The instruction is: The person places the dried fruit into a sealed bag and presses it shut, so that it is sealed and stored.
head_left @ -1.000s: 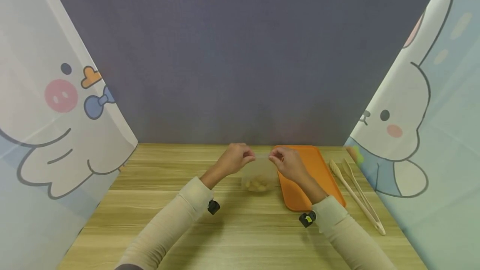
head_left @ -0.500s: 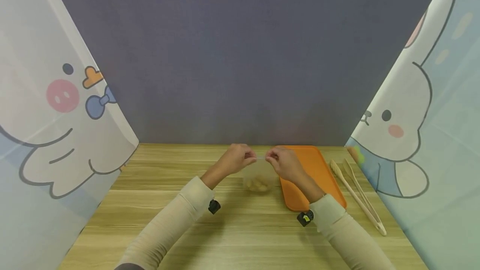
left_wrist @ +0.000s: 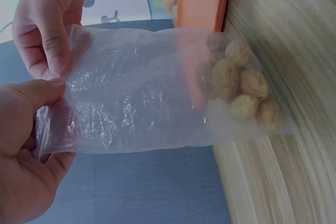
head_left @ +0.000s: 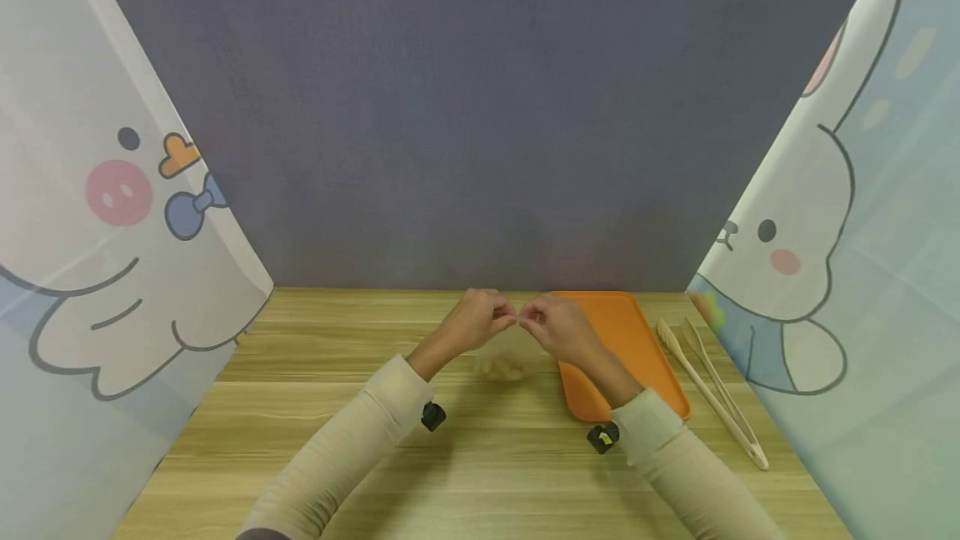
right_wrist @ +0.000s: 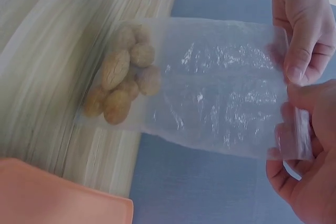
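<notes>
A clear plastic bag [left_wrist: 131,93] hangs upright between my hands, its bottom close over the table. Several wrinkled brown nuts, like walnuts [right_wrist: 115,69], lie in its bottom end. At the bag's top edge my left hand [head_left: 474,317] pinches the film between thumb and fingers. My right hand [head_left: 558,325] pinches the same edge, thumb on the near face and fingers behind, as the right wrist view shows. The two thumb tips meet near the middle of the edge. From the head, the bag is faint and partly covered by the hands.
An orange tray [head_left: 630,348] lies on the wooden table [head_left: 337,457] to the right, partly under my right forearm. Beyond it are wooden tongs [head_left: 716,394]. A dark grey panel [head_left: 480,123] stands at the back, with cartoon-printed sheets at both sides.
My right hand has moved left along the bag's top edge until its fingertips meet those of my left hand. The left hand has shifted slightly right.
</notes>
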Demonstrator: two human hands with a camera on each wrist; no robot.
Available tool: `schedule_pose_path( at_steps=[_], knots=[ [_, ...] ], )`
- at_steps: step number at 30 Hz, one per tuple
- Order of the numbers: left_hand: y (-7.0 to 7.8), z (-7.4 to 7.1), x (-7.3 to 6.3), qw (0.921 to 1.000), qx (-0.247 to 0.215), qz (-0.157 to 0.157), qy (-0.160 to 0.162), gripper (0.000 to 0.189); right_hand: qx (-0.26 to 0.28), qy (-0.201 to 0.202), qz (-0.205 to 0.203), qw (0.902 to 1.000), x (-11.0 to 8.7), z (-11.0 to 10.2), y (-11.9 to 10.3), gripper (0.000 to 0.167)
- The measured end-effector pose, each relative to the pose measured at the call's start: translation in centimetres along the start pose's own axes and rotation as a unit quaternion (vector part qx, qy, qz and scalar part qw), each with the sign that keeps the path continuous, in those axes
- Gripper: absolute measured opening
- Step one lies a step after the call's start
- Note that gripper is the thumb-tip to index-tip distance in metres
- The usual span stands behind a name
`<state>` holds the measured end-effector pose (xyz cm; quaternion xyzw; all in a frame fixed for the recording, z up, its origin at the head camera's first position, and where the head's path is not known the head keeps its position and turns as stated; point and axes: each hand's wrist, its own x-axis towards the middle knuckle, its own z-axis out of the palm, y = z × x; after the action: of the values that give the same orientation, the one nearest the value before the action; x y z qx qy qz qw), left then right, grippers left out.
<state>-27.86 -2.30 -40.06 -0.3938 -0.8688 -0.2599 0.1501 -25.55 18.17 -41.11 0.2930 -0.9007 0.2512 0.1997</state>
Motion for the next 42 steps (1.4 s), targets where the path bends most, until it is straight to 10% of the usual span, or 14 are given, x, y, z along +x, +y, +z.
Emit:
schedule_pose_path(
  at_steps=[15,29,42],
  knots=[
    [-0.1,-0.4,-0.1,0.9996,-0.023,-0.012,0.012,0.009,-0.004,0.013,0.004,0.9999,0.4,0.2,-0.7,0.009],
    [-1.7,-2.3,-1.7,0.9947,-0.054,-0.087,0.013,0.012,-0.007,0.02,0.015,0.9997,0.2,-0.9,0.2,0.007],
    [-1.3,-2.3,-1.7,0.9948,-0.06,-0.069,0.047,0.005,-0.012,-0.01,0.038,0.9992,0.5,-0.9,-0.2,0.011]
  ],
)
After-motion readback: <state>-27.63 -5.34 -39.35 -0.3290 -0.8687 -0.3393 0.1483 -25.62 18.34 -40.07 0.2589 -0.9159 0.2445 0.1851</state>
